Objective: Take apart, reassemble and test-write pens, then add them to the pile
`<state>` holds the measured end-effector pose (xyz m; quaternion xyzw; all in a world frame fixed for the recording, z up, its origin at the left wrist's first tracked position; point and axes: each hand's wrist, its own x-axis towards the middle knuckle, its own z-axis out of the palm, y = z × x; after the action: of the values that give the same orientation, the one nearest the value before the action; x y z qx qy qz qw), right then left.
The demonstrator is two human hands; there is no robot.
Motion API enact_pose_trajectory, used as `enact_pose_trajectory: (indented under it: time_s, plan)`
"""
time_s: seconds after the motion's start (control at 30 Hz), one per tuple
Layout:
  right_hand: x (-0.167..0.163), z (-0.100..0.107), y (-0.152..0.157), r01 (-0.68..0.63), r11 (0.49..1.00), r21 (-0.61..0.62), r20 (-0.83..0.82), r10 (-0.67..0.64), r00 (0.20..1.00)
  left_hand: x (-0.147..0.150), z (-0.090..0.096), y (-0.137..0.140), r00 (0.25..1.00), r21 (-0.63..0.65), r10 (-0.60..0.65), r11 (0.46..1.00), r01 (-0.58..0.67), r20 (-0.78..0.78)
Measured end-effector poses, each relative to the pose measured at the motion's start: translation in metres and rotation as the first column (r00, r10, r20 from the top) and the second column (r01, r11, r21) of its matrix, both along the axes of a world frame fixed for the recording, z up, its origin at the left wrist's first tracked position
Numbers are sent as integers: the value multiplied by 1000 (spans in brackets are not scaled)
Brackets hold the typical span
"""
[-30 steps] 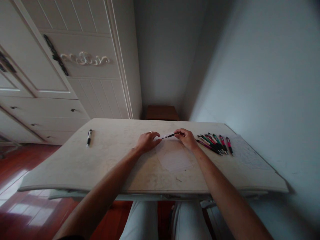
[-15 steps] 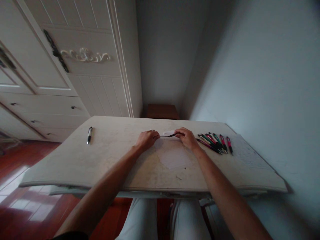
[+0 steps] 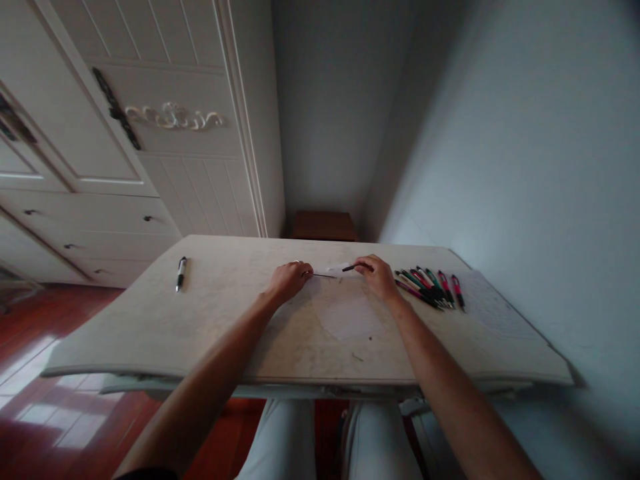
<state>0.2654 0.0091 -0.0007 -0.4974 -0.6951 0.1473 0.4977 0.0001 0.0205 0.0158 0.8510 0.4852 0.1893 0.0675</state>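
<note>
My left hand point(image 3: 291, 280), with a ring on one finger, is closed on a thin dark pen refill point(image 3: 324, 275) that points to the right. Opposite it, my right hand point(image 3: 376, 275) pinches a short dark pen barrel point(image 3: 350, 268), its free end facing left. A small gap separates the refill from the barrel. Both are held over the far half of the white table point(image 3: 225, 307). Under them lies a sheet of pale paper point(image 3: 347, 313), and a small white piece point(image 3: 338, 267) sits just behind.
A pile of several pens point(image 3: 425, 287) lies to the right of my right hand, beside a written sheet point(image 3: 493, 307). One black-and-white pen point(image 3: 181, 273) rests alone at the left. Small dark bits point(image 3: 357, 357) are near the front edge. A wall point(image 3: 530, 167) borders the right side.
The refill and the barrel, in line and touching half a second ago, are now apart. My left hand has shifted slightly left and my right hand slightly right.
</note>
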Motion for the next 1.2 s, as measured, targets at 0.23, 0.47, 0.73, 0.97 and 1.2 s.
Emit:
enact_pose_trajectory:
  time_s: [0.23,0.47,0.73,0.97,1.2]
  plan:
    - [-9,0,-4,-59,978,-198,-191,20,981,4,0,-3,996,-59,25,998,-20,87]
    - [-22,-2,-7,-304,918,-256,-346,207,915,19,1,-16,939,116,-198,978,171,281]
    - [-23,0,-8,-254,923,-288,-375,135,917,15,-7,-9,937,79,-227,974,213,265]
    - [-23,1,-10,-204,928,-310,-347,90,934,13,-11,-5,929,38,-244,969,243,277]
    - [-24,5,-12,-186,936,-297,-308,91,947,11,-9,-4,929,-1,-242,967,253,281]
